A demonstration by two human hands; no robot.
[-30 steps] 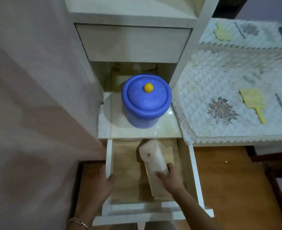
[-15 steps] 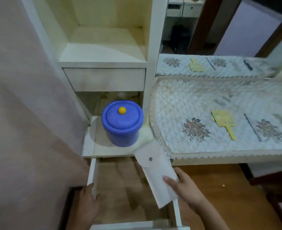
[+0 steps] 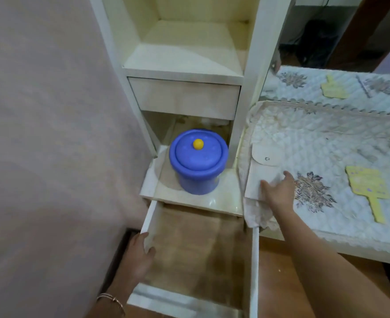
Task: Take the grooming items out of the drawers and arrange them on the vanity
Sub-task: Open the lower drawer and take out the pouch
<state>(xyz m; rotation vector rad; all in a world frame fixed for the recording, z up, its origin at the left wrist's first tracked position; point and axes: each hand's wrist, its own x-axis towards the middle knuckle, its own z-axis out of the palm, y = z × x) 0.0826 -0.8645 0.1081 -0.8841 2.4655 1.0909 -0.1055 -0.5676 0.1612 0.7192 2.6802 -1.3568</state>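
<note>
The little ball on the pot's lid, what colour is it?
Yellow, on a blue lid; head view.

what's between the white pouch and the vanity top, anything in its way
Nothing visible. The white pouch already lies flat on the quilted vanity cover at its left edge, under the right hand. The yellow comb lies apart, further right.

A flat white snap-flap pouch (image 3: 261, 174) lies on the vanity's quilted cover (image 3: 315, 138), near its left edge.
</note>
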